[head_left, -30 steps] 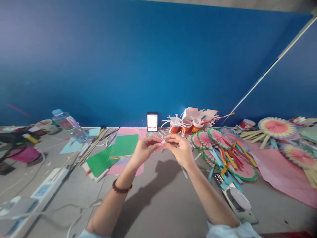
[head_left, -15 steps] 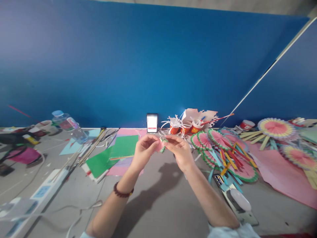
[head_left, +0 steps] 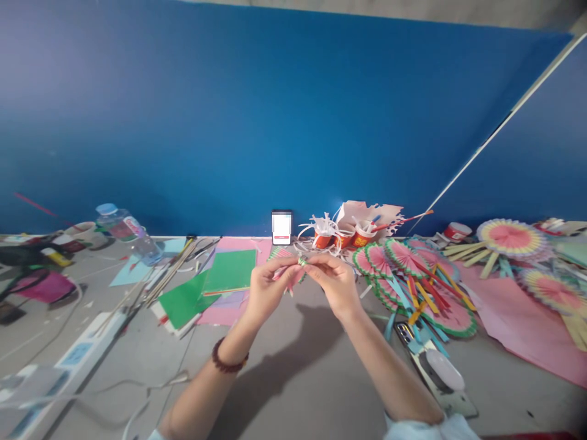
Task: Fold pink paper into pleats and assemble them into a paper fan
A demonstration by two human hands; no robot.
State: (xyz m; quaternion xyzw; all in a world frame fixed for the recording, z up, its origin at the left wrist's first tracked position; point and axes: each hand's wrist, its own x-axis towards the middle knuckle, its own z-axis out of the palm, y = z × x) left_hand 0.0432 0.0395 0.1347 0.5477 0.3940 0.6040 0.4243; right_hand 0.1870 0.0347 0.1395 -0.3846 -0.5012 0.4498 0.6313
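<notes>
Between my two hands is a small pleated paper fan (head_left: 302, 261), pink with a green and white edge. My left hand (head_left: 269, 290) pinches it from the left, thumb and fingers pressed together. From the right, the fingertips of my right hand (head_left: 338, 286) close on the same folds. Part of the pink paper shows below the fingers, and a striped part shows behind my left fingers; the rest is hidden. Both hands are above the grey table (head_left: 293, 379). Just beyond them a phone (head_left: 281, 228) with a lit screen leans on the blue wall.
Green paper sheets (head_left: 232, 272) lie left of my hands, near thin sticks (head_left: 172, 272) and a plastic bottle (head_left: 132, 232). Paper cups (head_left: 364, 233) stand behind my right hand. Finished-looking pleated fans (head_left: 408, 256), a pink sheet (head_left: 518, 311) and another phone (head_left: 408, 335) lie at right.
The pleated paper has turned in my fingers, and more of it shows spread behind and below my left hand. Both hands have shifted slightly; each keeps its pinch.
</notes>
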